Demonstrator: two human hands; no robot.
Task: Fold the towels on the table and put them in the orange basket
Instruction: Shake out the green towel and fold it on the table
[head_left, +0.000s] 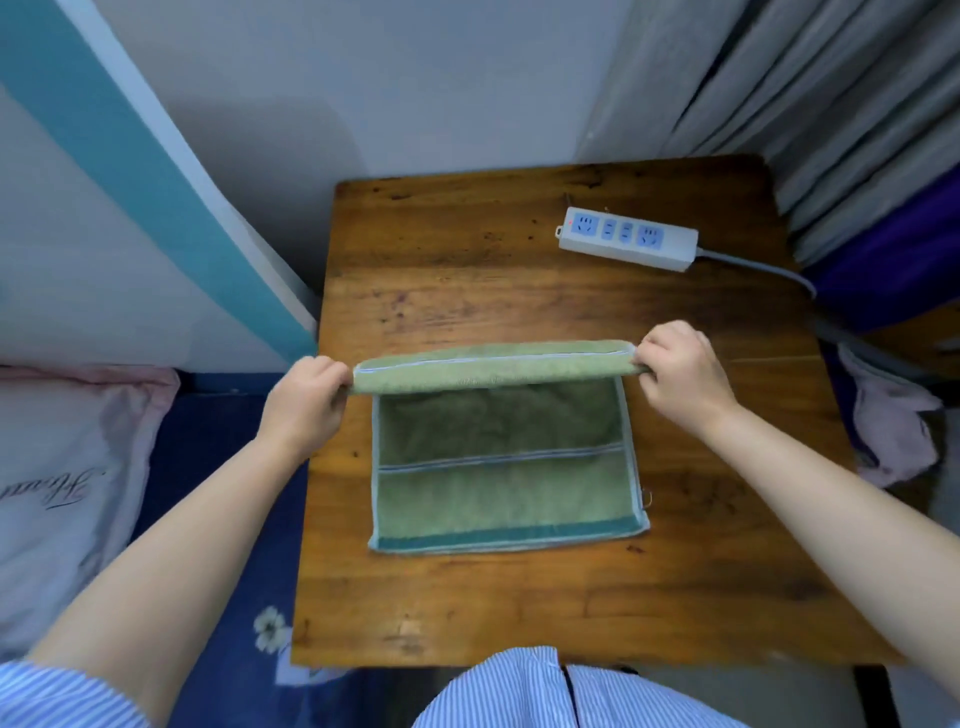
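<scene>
A green towel (506, 488) with a darker teal stripe along its near edge lies on the wooden table (467, 270). Its far edge is lifted off the table and curled over toward me. My left hand (306, 397) pinches the left corner of that raised edge. My right hand (680, 371) pinches the right corner. The near part of the towel rests flat. No orange basket is in view.
A white power strip (626, 239) with blue sockets lies at the table's far right, its cable running off the right edge. A pink pillow (67, 467) and blue bedding are to the left. A pinkish cloth (893, 421) hangs to the right. Grey curtains hang behind.
</scene>
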